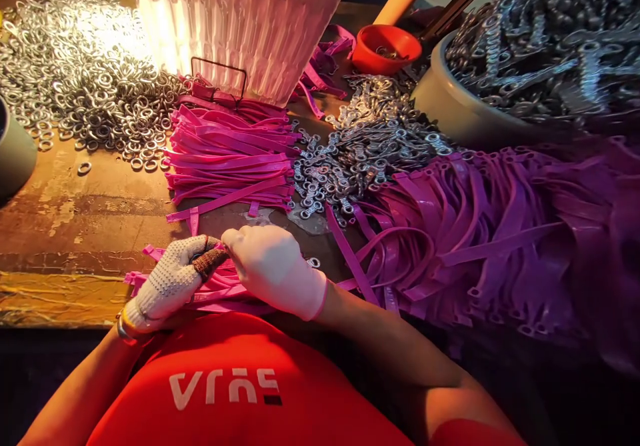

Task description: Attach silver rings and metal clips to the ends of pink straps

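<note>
My left hand (167, 279), in a dotted knit glove with brown fingertips, is closed in a pinch. A bit of pink strap shows at its fingertips. My right hand (277, 266), in a thin white glove, is closed with its fingertips meeting the left ones; what it pinches is hidden behind its fingers. Under both hands, at the table's near edge, lie several loose pink straps (225, 287). Just beyond them is a stacked bundle of pink straps (230, 156). A small metal link (313, 263) lies beside my right hand.
A heap of metal rings (100, 79) spreads at left on the worn table (75, 233). Metal links (350, 159) lie right of the bundle, near a red bowl (385, 49). A large tub (467, 103) overflows with metal parts. Purple-looking straps (450, 233) hang at right. A ribbed translucent panel (235, 26) stands behind.
</note>
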`<control>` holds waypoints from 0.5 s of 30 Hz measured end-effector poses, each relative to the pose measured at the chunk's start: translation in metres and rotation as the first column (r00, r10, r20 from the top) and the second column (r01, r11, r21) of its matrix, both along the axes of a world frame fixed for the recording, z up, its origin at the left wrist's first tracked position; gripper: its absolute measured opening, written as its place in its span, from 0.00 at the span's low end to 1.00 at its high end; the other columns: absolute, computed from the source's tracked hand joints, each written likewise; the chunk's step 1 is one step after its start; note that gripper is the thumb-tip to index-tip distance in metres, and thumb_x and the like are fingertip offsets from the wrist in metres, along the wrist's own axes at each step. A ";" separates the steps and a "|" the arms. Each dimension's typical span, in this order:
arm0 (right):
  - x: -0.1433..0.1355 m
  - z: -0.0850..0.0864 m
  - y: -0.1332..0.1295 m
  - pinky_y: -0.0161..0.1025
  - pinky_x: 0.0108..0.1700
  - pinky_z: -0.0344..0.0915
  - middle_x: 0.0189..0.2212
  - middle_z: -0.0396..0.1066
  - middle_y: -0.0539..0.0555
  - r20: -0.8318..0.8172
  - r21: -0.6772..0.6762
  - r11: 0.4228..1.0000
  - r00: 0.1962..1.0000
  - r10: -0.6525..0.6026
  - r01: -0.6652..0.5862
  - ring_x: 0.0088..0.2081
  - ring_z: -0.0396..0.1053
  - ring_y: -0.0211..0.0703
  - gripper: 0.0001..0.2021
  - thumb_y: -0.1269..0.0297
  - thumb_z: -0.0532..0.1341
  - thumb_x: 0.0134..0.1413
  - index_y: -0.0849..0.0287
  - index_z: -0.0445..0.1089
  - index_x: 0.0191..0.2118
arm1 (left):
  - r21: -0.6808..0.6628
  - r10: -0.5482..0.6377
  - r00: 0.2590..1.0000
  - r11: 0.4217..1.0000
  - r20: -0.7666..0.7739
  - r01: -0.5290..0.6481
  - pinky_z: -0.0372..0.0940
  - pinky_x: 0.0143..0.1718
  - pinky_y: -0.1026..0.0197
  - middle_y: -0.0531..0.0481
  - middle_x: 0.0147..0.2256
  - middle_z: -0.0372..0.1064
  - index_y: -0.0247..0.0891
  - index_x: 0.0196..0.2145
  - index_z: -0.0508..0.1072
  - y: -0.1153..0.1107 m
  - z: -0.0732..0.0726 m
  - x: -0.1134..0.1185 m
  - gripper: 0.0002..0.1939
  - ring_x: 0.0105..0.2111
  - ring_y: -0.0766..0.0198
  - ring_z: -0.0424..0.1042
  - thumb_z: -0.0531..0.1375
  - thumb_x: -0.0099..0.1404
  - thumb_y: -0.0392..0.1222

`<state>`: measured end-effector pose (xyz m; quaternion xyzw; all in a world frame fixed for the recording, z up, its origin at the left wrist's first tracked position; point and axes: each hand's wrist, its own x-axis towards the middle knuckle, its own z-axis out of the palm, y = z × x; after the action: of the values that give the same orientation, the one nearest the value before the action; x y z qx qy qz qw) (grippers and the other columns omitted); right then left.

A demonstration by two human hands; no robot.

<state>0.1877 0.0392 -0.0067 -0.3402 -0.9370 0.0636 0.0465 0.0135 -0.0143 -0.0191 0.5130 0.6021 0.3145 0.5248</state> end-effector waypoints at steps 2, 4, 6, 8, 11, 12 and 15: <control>0.000 -0.005 -0.002 0.42 0.31 0.46 0.30 0.72 0.56 0.000 0.032 0.999 0.999 -0.042 0.042 0.31 0.67 0.44 0.10 0.69 0.51 0.67 0.59 0.70 0.40 | 0.072 -0.104 0.990 0.991 -0.101 0.111 0.57 0.28 0.67 0.52 0.27 0.69 0.36 0.28 0.73 0.003 -0.004 0.000 0.13 0.27 0.66 0.61 0.60 0.67 0.46; 0.002 -0.006 -0.004 0.42 0.32 0.49 0.31 0.73 0.56 -0.003 0.002 0.997 0.997 -0.078 0.078 0.32 0.69 0.45 0.10 0.69 0.52 0.67 0.59 0.70 0.41 | 0.097 -0.153 0.978 0.981 -0.139 0.167 0.59 0.30 0.66 0.51 0.28 0.71 0.36 0.29 0.74 0.006 -0.008 0.000 0.10 0.29 0.65 0.64 0.60 0.66 0.43; 0.005 -0.002 -0.003 0.40 0.34 0.54 0.36 0.75 0.57 -0.014 -0.076 0.992 0.995 -0.103 0.102 0.36 0.71 0.45 0.09 0.67 0.53 0.68 0.59 0.70 0.45 | 0.074 -0.128 0.986 0.988 -0.111 0.137 0.58 0.28 0.66 0.52 0.25 0.69 0.36 0.29 0.74 0.008 -0.009 0.001 0.12 0.27 0.65 0.62 0.60 0.66 0.45; 0.008 0.004 -0.001 0.39 0.37 0.58 0.41 0.77 0.58 -0.006 -0.173 0.981 0.995 -0.096 0.093 0.41 0.74 0.46 0.11 0.65 0.56 0.67 0.60 0.67 0.52 | 0.025 -0.054 0.998 0.998 -0.039 0.055 0.55 0.25 0.66 0.54 0.22 0.65 0.36 0.29 0.74 0.008 -0.007 0.003 0.15 0.23 0.67 0.58 0.60 0.67 0.49; 0.012 0.009 0.003 0.38 0.35 0.59 0.42 0.78 0.58 0.088 -0.273 0.956 0.993 -0.081 0.102 0.41 0.76 0.48 0.16 0.64 0.60 0.64 0.60 0.64 0.56 | -0.004 0.012 1.000 1.000 0.025 -0.012 0.53 0.24 0.66 0.54 0.23 0.64 0.36 0.29 0.75 0.005 -0.005 0.007 0.16 0.23 0.68 0.56 0.61 0.67 0.52; 0.012 0.008 0.004 0.38 0.33 0.58 0.39 0.79 0.57 0.131 -0.284 0.951 0.987 -0.089 0.123 0.39 0.77 0.48 0.15 0.64 0.60 0.64 0.60 0.65 0.54 | 0.007 0.013 1.000 1.000 0.019 -0.013 0.54 0.25 0.66 0.54 0.25 0.66 0.35 0.30 0.75 0.003 -0.006 0.009 0.16 0.24 0.68 0.57 0.61 0.67 0.52; 0.011 0.000 0.001 0.39 0.28 0.52 0.32 0.79 0.55 0.186 -0.254 0.957 0.978 -0.092 0.138 0.34 0.78 0.49 0.09 0.64 0.56 0.65 0.60 0.67 0.48 | 0.043 -0.006 1.000 0.999 -0.020 0.007 0.56 0.29 0.66 0.52 0.27 0.68 0.35 0.29 0.74 -0.001 -0.010 0.011 0.16 0.28 0.66 0.61 0.60 0.68 0.50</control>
<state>0.1985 0.0405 -0.0070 -0.4015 -0.8991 0.1563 -0.0770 0.0243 -0.0148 -0.0294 0.5290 0.5987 0.3206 0.5089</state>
